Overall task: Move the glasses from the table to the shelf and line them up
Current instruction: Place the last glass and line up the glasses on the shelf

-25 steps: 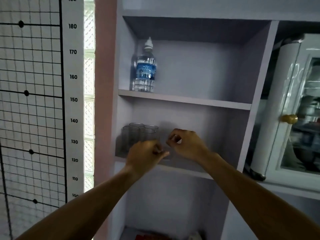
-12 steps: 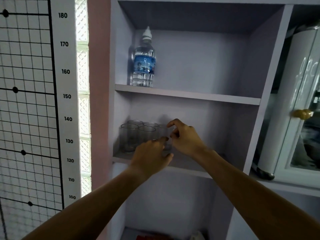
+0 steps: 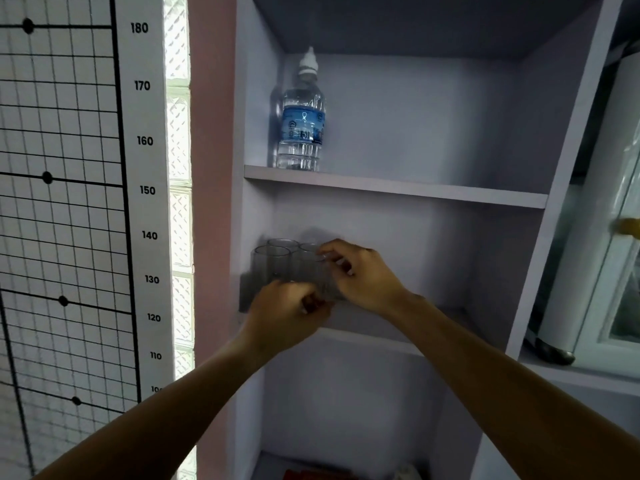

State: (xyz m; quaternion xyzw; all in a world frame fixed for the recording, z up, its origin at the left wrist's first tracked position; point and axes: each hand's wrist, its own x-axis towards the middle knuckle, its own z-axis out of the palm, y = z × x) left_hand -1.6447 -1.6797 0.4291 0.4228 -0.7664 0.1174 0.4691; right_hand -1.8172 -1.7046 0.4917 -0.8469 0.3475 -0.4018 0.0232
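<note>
Several clear glasses (image 3: 272, 266) stand bunched at the left end of the middle shelf (image 3: 381, 338). One more glass (image 3: 328, 289) sits just right of them, between my hands. My right hand (image 3: 362, 277) reaches in from the right, and its thumb and fingers pinch that glass near the rim. In front of the group, my left hand (image 3: 287, 315) has its fingers curled against the lower part of the same glass. Both hands hide most of this glass.
A water bottle (image 3: 303, 123) stands on the shelf above, at the left. To the right is a white cabinet (image 3: 588, 271) with a glass door and a gold knob (image 3: 627, 226). A height chart (image 3: 143, 190) hangs on the left wall. Something red (image 3: 311, 475) lies in the lowest compartment.
Both hands have moved left and deeper into the shelf, up against the group of glasses. The right hand's fingers have gone to a glass rim, and the left fingers have curled.
</note>
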